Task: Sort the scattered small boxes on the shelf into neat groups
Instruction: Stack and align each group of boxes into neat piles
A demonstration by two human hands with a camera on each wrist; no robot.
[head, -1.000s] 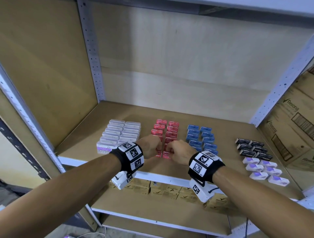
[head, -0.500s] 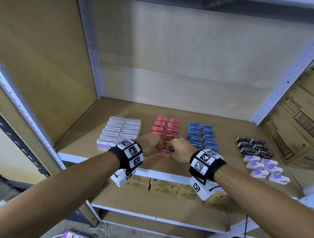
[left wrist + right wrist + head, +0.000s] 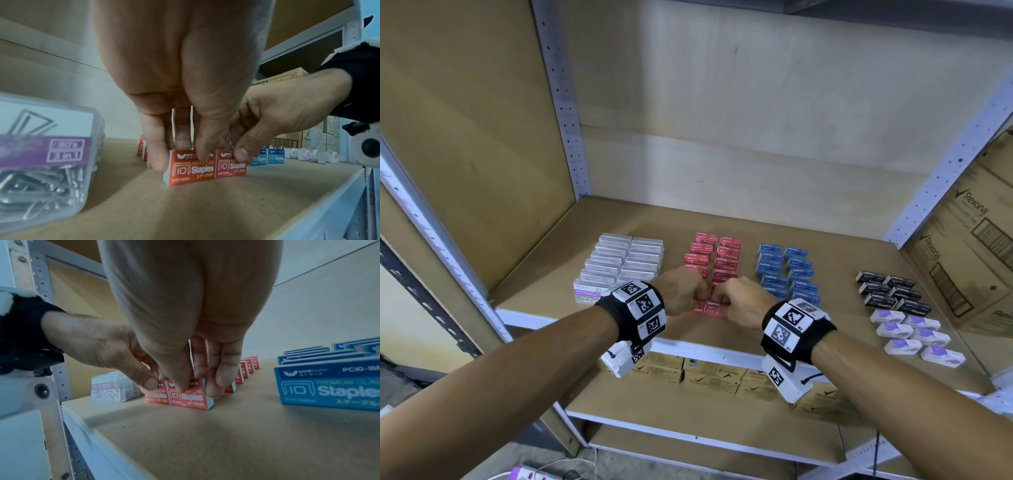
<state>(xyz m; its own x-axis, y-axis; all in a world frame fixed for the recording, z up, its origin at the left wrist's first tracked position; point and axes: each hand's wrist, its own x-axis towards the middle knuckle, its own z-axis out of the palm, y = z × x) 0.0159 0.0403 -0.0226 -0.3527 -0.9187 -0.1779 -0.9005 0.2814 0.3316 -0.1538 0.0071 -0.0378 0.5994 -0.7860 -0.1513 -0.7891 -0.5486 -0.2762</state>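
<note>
Two columns of red staples boxes [image 3: 727, 253] run front to back at the middle of the shelf board [image 3: 835, 246]. My left hand [image 3: 697, 294] pinches the front left red box [image 3: 191, 168] between thumb and fingers. My right hand [image 3: 722, 294] pinches the front right red box [image 3: 188, 395] the same way. Both boxes stand upright on the board, side by side and touching. In the left wrist view my left hand [image 3: 180, 155] comes down onto its box from above, and in the right wrist view so does my right hand [image 3: 197, 386].
Clear paper clip boxes [image 3: 619, 263] are grouped to the left and blue staples boxes [image 3: 784, 270] to the right. Black boxes [image 3: 890, 291] and white-purple boxes [image 3: 914, 334] lie at the far right. Brown cartons [image 3: 976, 246] stand beyond the right upright, and more cartons [image 3: 709, 373] sit on the shelf below.
Both hands stay at the two front red boxes. Only the head view has shifted slightly.
</note>
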